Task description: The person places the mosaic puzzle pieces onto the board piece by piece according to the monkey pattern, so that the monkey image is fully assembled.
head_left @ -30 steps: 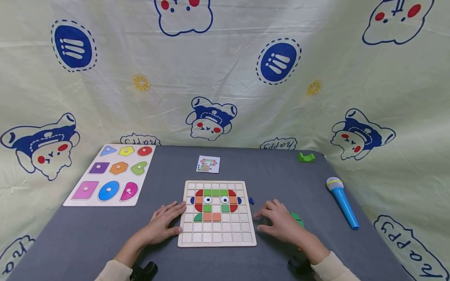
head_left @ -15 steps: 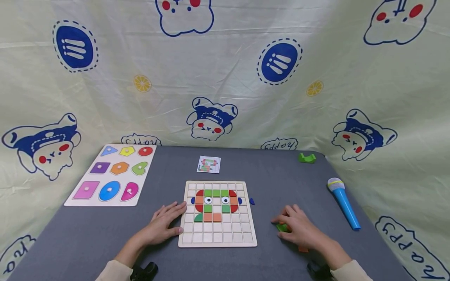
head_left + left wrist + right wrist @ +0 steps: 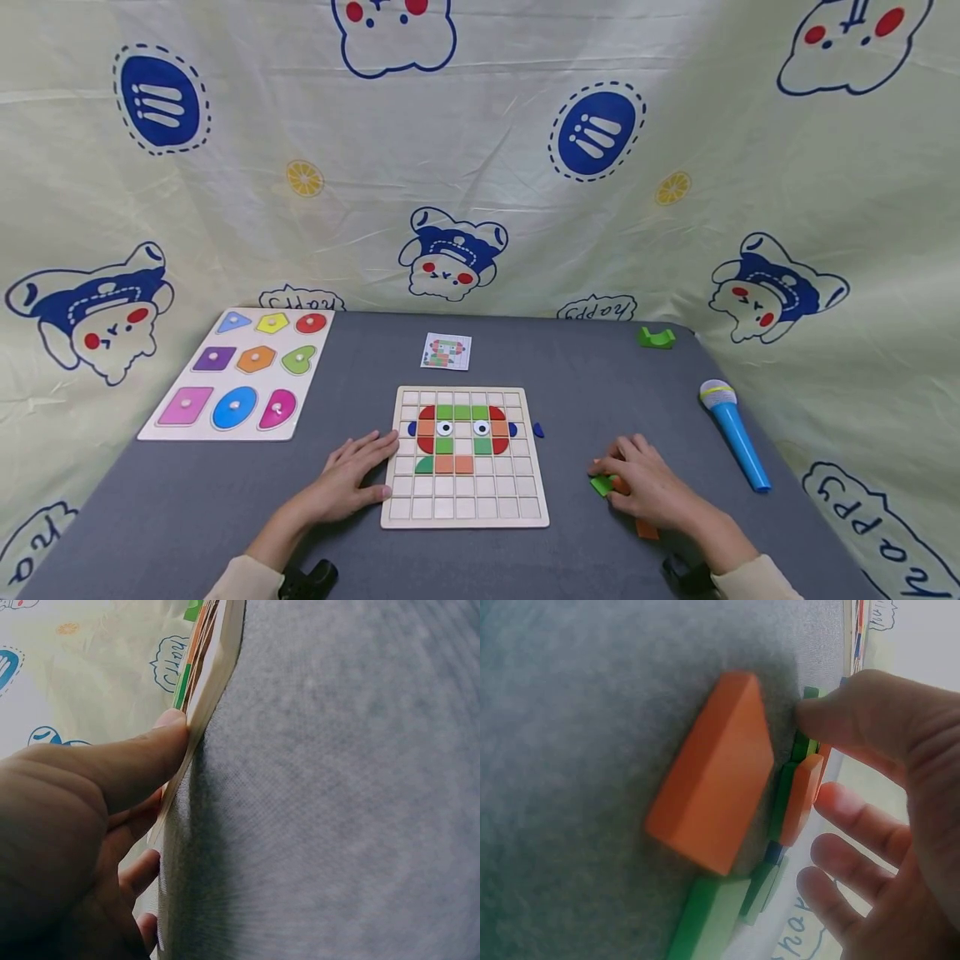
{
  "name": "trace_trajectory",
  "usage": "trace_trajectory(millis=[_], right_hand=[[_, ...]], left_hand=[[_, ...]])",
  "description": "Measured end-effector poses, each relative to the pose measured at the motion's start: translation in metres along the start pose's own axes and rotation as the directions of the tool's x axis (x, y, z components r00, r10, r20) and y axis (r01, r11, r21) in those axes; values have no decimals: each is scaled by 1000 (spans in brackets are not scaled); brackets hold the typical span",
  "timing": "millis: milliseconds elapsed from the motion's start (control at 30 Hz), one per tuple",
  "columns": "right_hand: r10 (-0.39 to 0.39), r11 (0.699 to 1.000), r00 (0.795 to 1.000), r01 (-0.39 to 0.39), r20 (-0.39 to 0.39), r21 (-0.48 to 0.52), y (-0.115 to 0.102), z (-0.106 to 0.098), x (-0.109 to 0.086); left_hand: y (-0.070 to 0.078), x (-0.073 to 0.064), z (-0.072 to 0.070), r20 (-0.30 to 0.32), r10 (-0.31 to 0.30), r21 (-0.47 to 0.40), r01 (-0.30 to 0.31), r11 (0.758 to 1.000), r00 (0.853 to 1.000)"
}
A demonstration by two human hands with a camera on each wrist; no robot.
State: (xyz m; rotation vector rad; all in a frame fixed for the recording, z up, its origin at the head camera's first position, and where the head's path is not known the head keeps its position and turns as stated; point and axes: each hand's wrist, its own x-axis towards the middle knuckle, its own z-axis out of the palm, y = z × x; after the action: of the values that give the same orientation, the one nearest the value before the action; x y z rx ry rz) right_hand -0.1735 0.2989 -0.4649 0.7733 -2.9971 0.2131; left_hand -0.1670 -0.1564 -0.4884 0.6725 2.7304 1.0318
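A white gridded board (image 3: 480,507) carries red, green, orange and blue tiles and two eye tiles that form a face-like pattern. My left hand (image 3: 347,473) lies beside its left edge, fingers fairly straight; its thumb (image 3: 146,761) touches the rim in the left wrist view. My right hand (image 3: 647,482) is over loose blocks to the right of the board, thumb and index finger bent around them. A green block (image 3: 601,486) shows by those fingertips, and an orange block (image 3: 716,776) lies on the cloth under the palm. Whether the fingers pinch a block is hidden.
A small picture card (image 3: 446,352) lies behind the board. A shape puzzle (image 3: 258,400) stands at the left, a blue toy microphone (image 3: 737,437) at the right. A green arched block (image 3: 656,337) is near the back right corner. A small blue piece (image 3: 538,430) lies beside the board.
My right hand has moved from beside the board to the right, onto the loose blocks. The green block by its fingertips has turned slightly. My left hand has stayed put.
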Motion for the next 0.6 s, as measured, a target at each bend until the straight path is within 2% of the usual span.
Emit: trace_trajectory(millis=[200, 367, 600], right_hand=[[-1, 1000, 1000, 1, -11, -7, 0, 0, 0], [-57, 998, 996, 58, -62, 2, -4, 1, 2], [-103, 993, 991, 107, -80, 40, -27, 5, 15]], left_hand=[[0, 1, -1, 14, -25, 11, 25, 1000, 1000], [1, 1, -1, 13, -26, 12, 26, 1000, 1000], [1, 1, -1, 12, -30, 9, 30, 1000, 999]])
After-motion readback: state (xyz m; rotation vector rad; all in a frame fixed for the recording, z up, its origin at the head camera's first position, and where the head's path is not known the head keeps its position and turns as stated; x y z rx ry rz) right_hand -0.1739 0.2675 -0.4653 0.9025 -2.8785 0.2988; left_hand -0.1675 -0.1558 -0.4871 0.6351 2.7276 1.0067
